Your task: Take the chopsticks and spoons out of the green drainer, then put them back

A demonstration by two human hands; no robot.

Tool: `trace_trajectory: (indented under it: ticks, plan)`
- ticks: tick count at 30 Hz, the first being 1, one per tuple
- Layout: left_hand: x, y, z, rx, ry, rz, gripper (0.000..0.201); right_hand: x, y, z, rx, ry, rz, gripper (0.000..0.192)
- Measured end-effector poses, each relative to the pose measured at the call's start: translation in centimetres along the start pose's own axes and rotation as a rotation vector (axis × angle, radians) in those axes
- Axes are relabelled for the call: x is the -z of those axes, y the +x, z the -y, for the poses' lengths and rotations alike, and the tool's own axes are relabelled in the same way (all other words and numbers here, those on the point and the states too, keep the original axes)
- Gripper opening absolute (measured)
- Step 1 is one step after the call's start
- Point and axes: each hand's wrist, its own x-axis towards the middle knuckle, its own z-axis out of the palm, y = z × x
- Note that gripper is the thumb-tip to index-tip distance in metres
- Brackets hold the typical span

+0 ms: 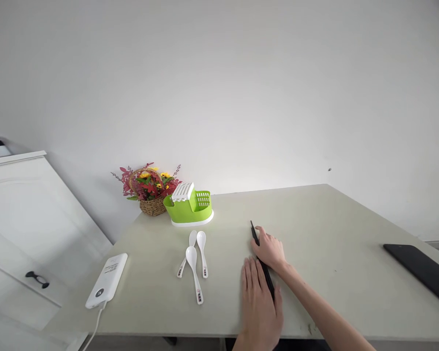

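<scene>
Black chopsticks [267, 277] lie close together in a narrow bundle on the table, right of its middle. My right hand [271, 251] is closed over their far part, and the thin tips stick out beyond it. My left hand [259, 302] rests over the near part. Its straight fingers lie along the left side and its thumb along the right, with the bundle between them. How many chopsticks there are is partly hidden by my hands. To the left, several white spoons come close: a front spoon [192, 265], a right spoon [202, 248] and a back spoon [192, 239] partly covered by the front one.
A green and white cutlery holder [185, 212] stands at the back, beside a wicker basket of flowers [151, 204]. A white power bank [108, 280] with a cable lies at the left. A black phone [420, 270] is at the right edge. A white cabinet [32, 234] adjoins the table [332, 243].
</scene>
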Motion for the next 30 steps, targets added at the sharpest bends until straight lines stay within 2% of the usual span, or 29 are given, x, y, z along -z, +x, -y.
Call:
trace_trajectory:
  ticks: [4,9,14,17,20,25,28,30]
  plan:
    - [1.0,0.2,-0.1,-0.018,-0.035,0.077,0.068,0.0,0.0,-1.0,0.04,0.112,-0.018,0.05]
    - [1.5,0.4,0.0,-0.013,-0.06,0.118,0.067,-0.1,-0.1,-2.1,0.076,0.322,-0.051,0.042]
    - [1.8,0.2,-0.2,-0.026,-0.076,0.087,0.064,0.5,-1.1,-3.3,0.048,0.541,-0.113,0.047]
    - [2.8,0.2,0.3,-0.053,-0.097,0.043,0.057,1.0,-2.7,-3.8,0.03,0.616,-0.113,0.049]
    - [4.5,0.9,2.4,-0.058,-0.093,-0.024,0.05,1.4,-4.5,-4.1,0.036,0.658,-0.068,0.047]
    - [7.0,2.0,9.2,0.104,0.066,-0.191,0.05,2.0,-6.5,-4.3,0.041,0.69,-0.02,0.05]
    - [7.6,1.6,12.9,0.209,0.179,-0.214,0.058,2.1,-6.8,-4.1,0.041,0.696,-0.024,0.053]
    - [7.8,0.9,14.5,0.239,0.228,-0.197,0.064,2.0,-6.8,-4.0,0.045,0.696,-0.025,0.053]
